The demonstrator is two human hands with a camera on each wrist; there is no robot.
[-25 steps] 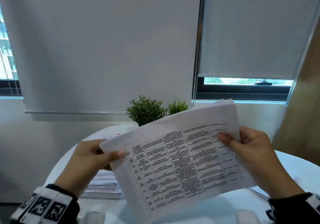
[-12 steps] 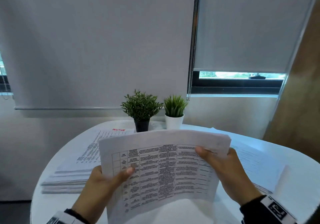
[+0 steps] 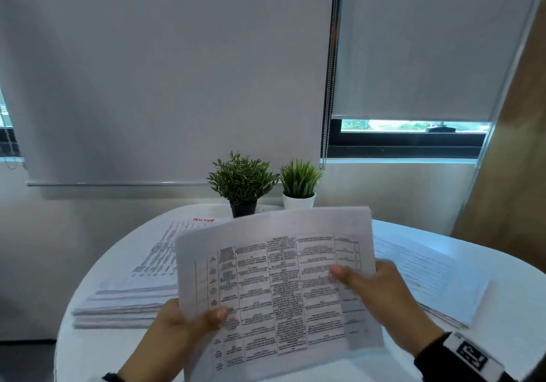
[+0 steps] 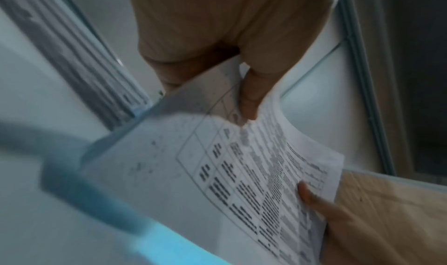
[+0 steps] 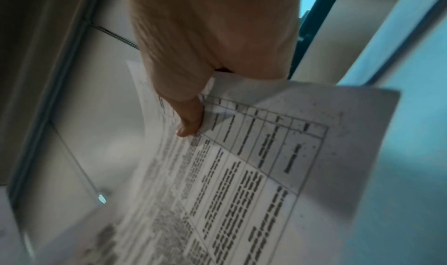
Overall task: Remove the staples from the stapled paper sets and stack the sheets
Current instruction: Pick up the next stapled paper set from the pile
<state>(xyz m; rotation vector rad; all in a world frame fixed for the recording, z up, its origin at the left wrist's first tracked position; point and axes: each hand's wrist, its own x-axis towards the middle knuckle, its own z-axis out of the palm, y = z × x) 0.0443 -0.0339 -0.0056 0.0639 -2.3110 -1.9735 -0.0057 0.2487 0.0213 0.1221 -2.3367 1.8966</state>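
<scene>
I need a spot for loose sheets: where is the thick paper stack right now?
In the head view the thick paper stack lies on the left side of the white table, left of the held sheets and in front of the dark-potted plant.

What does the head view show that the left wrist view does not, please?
Only the head view shows the two potted plants, the blinds, the round table's whole shape and the papers at the right.

Only the left wrist view shows the left thumb close up, pressed on the sheet's curled edge.

Both show the printed sheet, gripped by the left hand and right hand, and the paper stack at the left.
</scene>
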